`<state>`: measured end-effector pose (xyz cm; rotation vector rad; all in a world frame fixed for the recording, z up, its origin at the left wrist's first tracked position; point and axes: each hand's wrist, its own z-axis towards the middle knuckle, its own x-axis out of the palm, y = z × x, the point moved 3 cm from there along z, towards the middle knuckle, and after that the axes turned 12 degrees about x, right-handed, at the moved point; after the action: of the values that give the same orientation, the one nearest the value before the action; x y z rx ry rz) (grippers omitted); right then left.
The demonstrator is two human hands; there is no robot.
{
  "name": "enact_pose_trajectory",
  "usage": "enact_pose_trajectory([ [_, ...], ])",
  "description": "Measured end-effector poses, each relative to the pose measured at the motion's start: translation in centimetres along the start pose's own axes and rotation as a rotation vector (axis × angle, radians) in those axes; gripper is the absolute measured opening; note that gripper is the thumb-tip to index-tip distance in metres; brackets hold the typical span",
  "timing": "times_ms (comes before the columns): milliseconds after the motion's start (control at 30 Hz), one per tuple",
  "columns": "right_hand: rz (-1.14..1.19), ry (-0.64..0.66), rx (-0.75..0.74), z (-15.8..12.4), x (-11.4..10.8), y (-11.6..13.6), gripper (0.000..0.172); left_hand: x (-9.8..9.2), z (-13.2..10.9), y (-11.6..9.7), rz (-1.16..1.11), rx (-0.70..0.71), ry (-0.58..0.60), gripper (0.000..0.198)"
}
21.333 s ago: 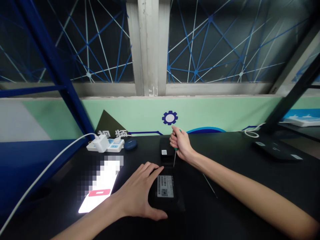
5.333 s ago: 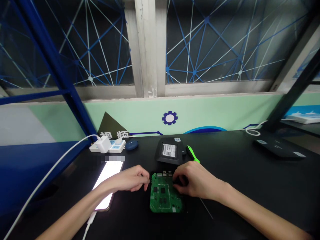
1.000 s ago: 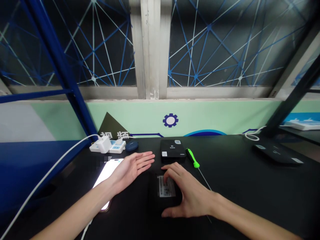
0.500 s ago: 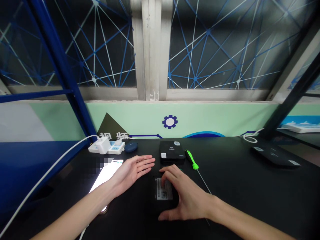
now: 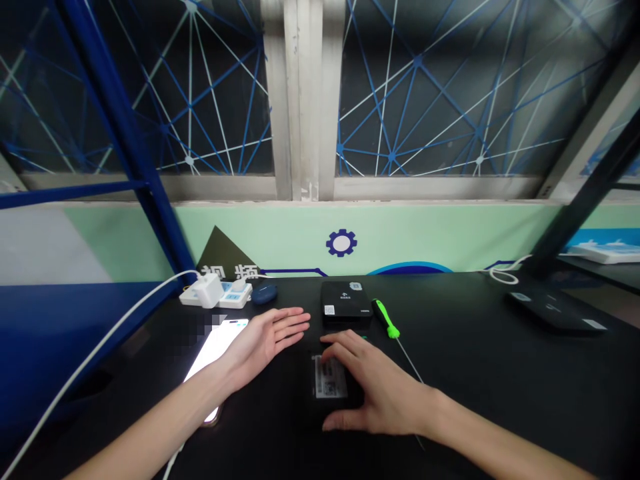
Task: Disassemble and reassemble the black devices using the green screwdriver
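A small black box [image 5: 330, 387] lies on the dark desk, its white printed label facing up. My right hand [image 5: 367, 387] curls over its right side, thumb at the near edge and fingers at the far part, gripping it. Part of the box is lost under that hand and against the dark desk. To the left, my left hand [image 5: 273, 337] is held open, fingers stretched to the right with nothing in them. It is apart from the box. Under the left forearm lies a phone [image 5: 213, 350] with a bright screen.
Behind the hands sits another black box [image 5: 345, 300] with stickers. A green-and-black screwdriver [image 5: 387, 320] lies right of it, its shaft passing behind my right wrist. A power strip [image 5: 233, 293], a dark blue case [image 5: 264, 293] and a flat black device [image 5: 555, 312] are farther out.
The view has shifted very slightly. My right hand's thumb has moved a little up along the near edge of the box; my left hand stays almost still.
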<state>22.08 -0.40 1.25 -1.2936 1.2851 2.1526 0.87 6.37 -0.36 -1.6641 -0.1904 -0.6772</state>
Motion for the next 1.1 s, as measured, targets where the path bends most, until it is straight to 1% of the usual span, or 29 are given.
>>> enact_pose_trajectory([
  [167, -0.035, 0.023, -0.025, -0.08, -0.46, 0.21, 0.059, 0.11, -0.18, -0.34, 0.008, 0.014, 0.004, 0.034],
  [333, -0.012, 0.054, -0.025, -0.14, -0.64, 0.40, 0.058, 0.02, -0.17, -0.43, 0.026, 0.016, -0.007, 0.033],
  [567, -0.041, 0.070, 0.006, 0.00, -0.62, -0.04, 0.076, 0.13, -0.22, -0.61, 0.037, 0.023, -0.004, 0.032],
  [833, -0.046, 0.075, 0.041, -0.10, -0.61, -0.20, 0.079, 0.14, -0.25, -0.53, 0.045, 0.020, -0.008, 0.030],
  [1100, -0.030, 0.064, 0.048, 0.14, -0.40, -0.40, 0.091, 0.10, -0.30, -0.56, 0.075, 0.026, -0.021, 0.027],
])
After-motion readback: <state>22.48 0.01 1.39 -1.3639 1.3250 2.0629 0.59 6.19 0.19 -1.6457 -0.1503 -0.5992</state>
